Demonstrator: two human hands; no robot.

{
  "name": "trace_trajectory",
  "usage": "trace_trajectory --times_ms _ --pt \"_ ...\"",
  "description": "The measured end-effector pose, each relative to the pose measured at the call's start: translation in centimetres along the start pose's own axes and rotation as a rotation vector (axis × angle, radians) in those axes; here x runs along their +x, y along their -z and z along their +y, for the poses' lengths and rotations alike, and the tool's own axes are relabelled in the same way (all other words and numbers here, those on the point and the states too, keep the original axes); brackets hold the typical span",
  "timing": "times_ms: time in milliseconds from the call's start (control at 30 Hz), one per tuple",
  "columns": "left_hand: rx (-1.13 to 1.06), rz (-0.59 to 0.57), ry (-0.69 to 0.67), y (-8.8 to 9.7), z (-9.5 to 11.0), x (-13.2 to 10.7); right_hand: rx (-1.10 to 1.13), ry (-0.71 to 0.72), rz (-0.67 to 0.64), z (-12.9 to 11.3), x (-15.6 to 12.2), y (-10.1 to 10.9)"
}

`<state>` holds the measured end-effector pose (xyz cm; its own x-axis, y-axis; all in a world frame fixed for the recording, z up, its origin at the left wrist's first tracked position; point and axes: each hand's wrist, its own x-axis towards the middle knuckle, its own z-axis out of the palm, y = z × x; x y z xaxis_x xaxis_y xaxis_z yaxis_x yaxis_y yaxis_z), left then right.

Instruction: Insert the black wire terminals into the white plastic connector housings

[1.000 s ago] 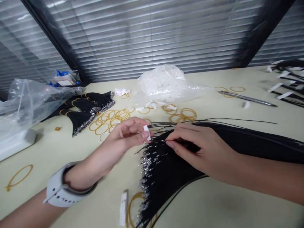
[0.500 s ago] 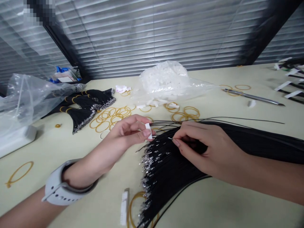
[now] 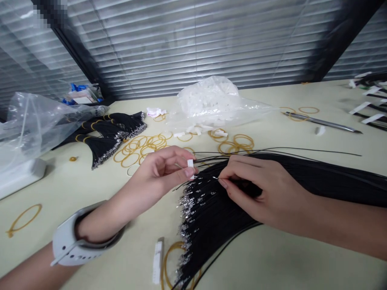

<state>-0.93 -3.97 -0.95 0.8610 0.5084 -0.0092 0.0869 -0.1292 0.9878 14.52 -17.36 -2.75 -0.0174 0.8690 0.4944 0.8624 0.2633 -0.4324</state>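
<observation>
My left hand [image 3: 163, 171] pinches a small white plastic connector housing [image 3: 190, 167] between thumb and fingertips. A grey silicone watch band [image 3: 71, 245] circles that wrist. My right hand [image 3: 260, 189] rests on a large fanned bundle of black wires [image 3: 217, 213] and pinches one thin wire near its silver crimped terminal [image 3: 215, 177]. That terminal points towards the housing, with a small gap between them. Many more crimped ends form the bundle's silver edge, and my right hand hides part of the wires.
Tied black wire bunches [image 3: 105, 139] and loose rubber bands [image 3: 142, 151] lie at the left. Behind them is a plastic bag of white connectors [image 3: 211, 104]. A metal-tipped tool [image 3: 320, 122] and labelled wires [image 3: 370, 106] lie at the right. A white connector strip [image 3: 157, 261] lies near the front.
The whole view has shifted slightly with my head. My left hand has moved the white housing a little right, closer to the wire end pinched by my right hand.
</observation>
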Motion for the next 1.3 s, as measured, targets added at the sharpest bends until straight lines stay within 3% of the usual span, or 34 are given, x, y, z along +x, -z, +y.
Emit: trace_trajectory --times_ms 200,600,800,933,1100,1300 --pt "0.017 -0.069 0.024 -0.6 -0.1 -0.1 -0.046 -0.004 -0.038 -0.1 -0.1 -0.2" --pt "-0.06 -0.088 0.12 -1.2 -0.2 -0.4 -0.223 0.236 -0.014 -0.3 -0.1 -1.0" --pt "-0.11 -0.071 0.044 -0.8 0.1 -0.1 -0.02 0.078 0.031 -0.2 0.1 -0.7" --pt "0.072 -0.132 -0.102 -0.3 -0.1 -0.3 0.049 0.04 0.052 -0.3 0.1 -0.5" --pt "0.494 0.047 -0.342 0.0 -0.3 -0.5 0.044 0.054 0.042 -0.4 -0.1 -0.3" --pt "0.732 0.068 -0.401 0.2 0.0 -0.7 0.066 0.081 0.018 -0.4 -0.1 -0.4"
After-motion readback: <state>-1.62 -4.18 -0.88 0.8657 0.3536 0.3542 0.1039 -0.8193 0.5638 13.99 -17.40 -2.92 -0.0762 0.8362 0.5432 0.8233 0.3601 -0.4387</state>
